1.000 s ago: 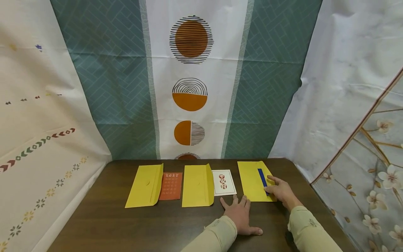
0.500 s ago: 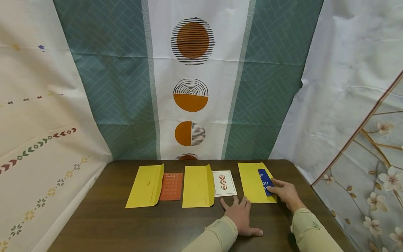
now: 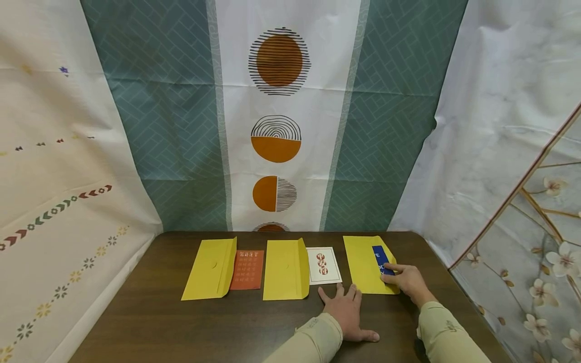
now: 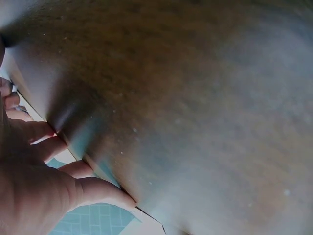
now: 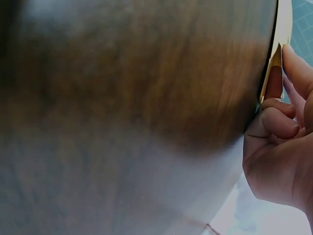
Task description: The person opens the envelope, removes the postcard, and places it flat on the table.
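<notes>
pinching, it seems, blue card (image 3: 380, 256), right hand (image 3: 407, 281) curled.

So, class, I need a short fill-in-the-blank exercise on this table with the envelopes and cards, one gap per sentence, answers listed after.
1. The number of yellow envelopes on the table is ____.
2. The right hand touches a card whose colour is ____.
3. The left hand lies flat on the ____.
4. Between the left envelope and the middle envelope lies a card coloured ____.

Missing words: three; blue; table; orange
</notes>
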`<act>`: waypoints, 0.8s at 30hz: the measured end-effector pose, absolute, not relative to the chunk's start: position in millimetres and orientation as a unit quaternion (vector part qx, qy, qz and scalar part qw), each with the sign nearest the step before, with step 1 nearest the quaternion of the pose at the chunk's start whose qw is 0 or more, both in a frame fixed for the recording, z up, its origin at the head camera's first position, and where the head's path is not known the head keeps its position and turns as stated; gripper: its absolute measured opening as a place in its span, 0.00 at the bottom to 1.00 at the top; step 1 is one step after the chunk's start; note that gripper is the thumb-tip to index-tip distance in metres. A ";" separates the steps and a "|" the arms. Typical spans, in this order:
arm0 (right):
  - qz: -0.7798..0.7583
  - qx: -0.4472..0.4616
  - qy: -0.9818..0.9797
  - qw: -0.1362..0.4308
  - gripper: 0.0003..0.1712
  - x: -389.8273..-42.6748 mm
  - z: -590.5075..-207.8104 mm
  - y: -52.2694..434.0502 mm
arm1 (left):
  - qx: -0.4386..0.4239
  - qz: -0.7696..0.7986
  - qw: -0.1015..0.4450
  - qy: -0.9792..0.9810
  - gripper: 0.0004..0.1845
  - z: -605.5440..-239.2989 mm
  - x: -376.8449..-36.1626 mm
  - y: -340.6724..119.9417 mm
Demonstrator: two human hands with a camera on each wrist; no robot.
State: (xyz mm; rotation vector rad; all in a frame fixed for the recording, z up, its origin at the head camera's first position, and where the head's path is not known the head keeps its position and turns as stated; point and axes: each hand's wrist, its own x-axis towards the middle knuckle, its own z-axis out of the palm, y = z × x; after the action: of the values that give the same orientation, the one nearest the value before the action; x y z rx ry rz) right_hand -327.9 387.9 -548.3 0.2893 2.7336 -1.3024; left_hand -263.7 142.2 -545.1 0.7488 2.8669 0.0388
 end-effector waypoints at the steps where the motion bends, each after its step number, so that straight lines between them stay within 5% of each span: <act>1: -0.424 0.094 0.899 0.048 0.35 -328.6 -549.2 387.0 | 0.252 0.016 0.088 0.964 0.58 -546.6 -265.0 141.9; 24: -0.341 0.088 0.935 0.047 0.39 -335.7 -547.7 397.2 | 0.242 -0.005 0.083 0.967 0.57 -550.1 -265.6 145.0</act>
State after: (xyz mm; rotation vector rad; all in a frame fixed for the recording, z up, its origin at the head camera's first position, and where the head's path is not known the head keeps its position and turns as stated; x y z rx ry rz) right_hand -335.7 397.2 -547.7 0.2693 2.8520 -1.0390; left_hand -265.6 145.0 -550.1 0.7219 2.8856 -0.0153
